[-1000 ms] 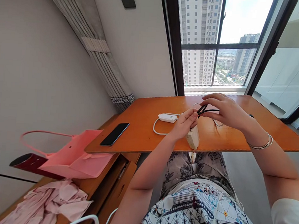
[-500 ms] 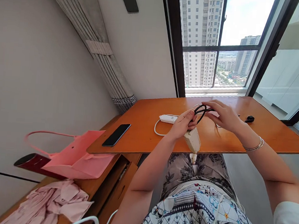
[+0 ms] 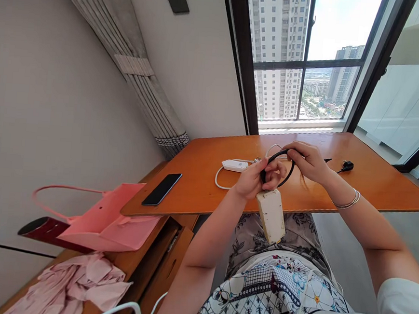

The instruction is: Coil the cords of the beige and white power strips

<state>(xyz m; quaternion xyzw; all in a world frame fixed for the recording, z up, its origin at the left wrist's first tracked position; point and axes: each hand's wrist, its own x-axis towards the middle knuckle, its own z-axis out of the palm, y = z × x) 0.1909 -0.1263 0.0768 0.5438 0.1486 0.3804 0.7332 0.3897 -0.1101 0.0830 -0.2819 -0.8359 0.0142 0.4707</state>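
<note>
A loop of black cable [image 3: 290, 175] runs between my two hands above the front part of the wooden table. My left hand [image 3: 260, 176] is closed round one side of the loop. With thumb and fingers, my right hand [image 3: 305, 159] pinches the loop's upper right side. Just below my left hand hangs a cream-coloured box-shaped block [image 3: 270, 215], perhaps a power strip or adapter, in front of the table edge. A black plug [image 3: 347, 166] lies on the table right of my right hand. Left of my hands rests a white power strip [image 3: 235, 166] with a white cord.
A dark phone [image 3: 162, 189] lies on the table's left part [image 3: 192, 194]. Lower left, a pink bag [image 3: 113, 222], a dark red cylinder [image 3: 49, 231] and pink cloth [image 3: 76, 282] sit on a wooden cabinet. A window [image 3: 303, 65] stands behind the table.
The black cable loop has grown wider between my hands. The cream block has swung down and hangs lower, toward my lap. My left hand has turned, and my right hand has shifted slightly left.
</note>
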